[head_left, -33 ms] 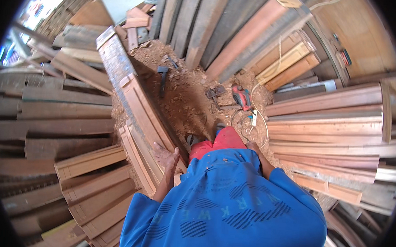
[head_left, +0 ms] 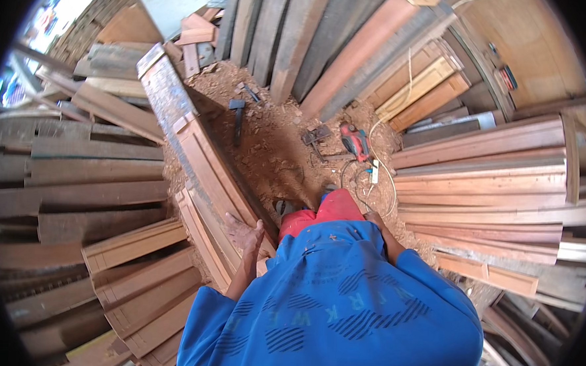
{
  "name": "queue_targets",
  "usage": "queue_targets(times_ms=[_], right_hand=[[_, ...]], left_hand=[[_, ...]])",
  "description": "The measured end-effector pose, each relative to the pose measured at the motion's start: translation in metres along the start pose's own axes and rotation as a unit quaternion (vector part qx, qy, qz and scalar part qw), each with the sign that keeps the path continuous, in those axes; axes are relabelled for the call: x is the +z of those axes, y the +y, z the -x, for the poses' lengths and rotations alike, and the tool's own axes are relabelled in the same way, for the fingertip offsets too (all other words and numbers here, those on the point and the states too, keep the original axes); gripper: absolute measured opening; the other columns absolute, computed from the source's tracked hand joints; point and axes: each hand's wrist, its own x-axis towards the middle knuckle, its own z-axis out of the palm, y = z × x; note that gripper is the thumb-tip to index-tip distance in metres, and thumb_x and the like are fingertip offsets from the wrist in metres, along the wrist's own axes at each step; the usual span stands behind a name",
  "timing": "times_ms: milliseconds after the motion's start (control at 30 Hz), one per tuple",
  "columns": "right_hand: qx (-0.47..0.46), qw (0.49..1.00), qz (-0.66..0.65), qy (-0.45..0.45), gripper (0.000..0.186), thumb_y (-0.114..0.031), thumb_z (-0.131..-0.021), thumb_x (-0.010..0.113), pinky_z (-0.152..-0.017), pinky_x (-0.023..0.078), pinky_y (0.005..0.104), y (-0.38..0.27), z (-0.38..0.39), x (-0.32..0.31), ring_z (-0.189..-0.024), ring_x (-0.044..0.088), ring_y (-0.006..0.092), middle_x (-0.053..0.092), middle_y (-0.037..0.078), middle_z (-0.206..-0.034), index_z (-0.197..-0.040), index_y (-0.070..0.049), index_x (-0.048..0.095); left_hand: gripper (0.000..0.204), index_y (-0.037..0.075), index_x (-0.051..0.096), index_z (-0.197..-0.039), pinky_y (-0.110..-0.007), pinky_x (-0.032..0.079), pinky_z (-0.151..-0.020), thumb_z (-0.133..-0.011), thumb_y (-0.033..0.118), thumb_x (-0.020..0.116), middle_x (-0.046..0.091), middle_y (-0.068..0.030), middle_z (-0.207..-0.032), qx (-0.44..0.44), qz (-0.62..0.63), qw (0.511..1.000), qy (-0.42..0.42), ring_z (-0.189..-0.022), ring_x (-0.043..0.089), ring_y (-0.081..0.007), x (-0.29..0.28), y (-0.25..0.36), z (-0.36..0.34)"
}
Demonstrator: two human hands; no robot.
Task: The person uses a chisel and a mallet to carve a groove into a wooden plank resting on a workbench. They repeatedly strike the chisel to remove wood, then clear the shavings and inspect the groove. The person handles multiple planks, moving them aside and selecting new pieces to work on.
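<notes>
My left hand point(head_left: 244, 233) has its fingers spread over the near end of a reddish grooved wooden piece point(head_left: 208, 162). The palm seems to rest by its edge; exact contact is hard to make out. That piece lies along a narrow, paint-stained bench point(head_left: 162, 90) running away to the far left. Left of it, another pale frame-like wooden piece point(head_left: 201, 234) lies alongside. Down at my right side, next to my red shorts point(head_left: 338, 205), is my right hand point(head_left: 375, 220). Its fingers are mostly hidden, and no object shows in it.
On the shaving-covered floor lie a hammer point(head_left: 236, 122), a dark metal tool point(head_left: 316, 136), a red power tool point(head_left: 355, 143) and a white socket strip point(head_left: 374, 172) with looping cable. Stacked boards point(head_left: 101, 173) flank the left, more boards point(head_left: 485, 186) the right. Dark beams point(head_left: 300, 37) lean ahead.
The surroundings have shifted very slightly to the left in the picture. Both hands stay where they were.
</notes>
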Motion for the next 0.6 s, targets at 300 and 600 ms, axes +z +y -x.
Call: queue_targets(times_ms=[300, 600], right_hand=[[0.247, 0.961, -0.121, -0.028, 0.029, -0.027, -0.084, 0.058, -0.085, 0.055, 0.0471, -0.043, 0.060, 0.010, -0.093, 0.070, 0.0374, 0.073, 0.021, -0.094, -0.084, -0.004, 0.076], [0.132, 0.990, -0.050, -0.007, 0.032, -0.024, -0.092, 0.052, -0.080, 0.055, 0.0489, -0.044, 0.061, 0.046, -0.085, 0.069, 0.0389, 0.071, 0.017, -0.083, -0.073, -0.004, 0.068]], left_hand=[[0.124, -0.011, 0.007, -0.157, -0.049, 0.026, -0.121, -0.075, 0.048, 0.079, 0.023, -0.0334, -0.159, 0.084, -0.063, 0.994, -0.013, -0.147, 0.027, -0.0465, -0.020, 0.006, 0.000], [0.124, -0.012, 0.009, -0.155, -0.049, 0.026, -0.121, -0.075, 0.051, 0.078, 0.027, -0.0323, -0.157, 0.083, -0.133, 0.987, 0.022, -0.146, 0.030, -0.0451, -0.006, -0.002, -0.006]])
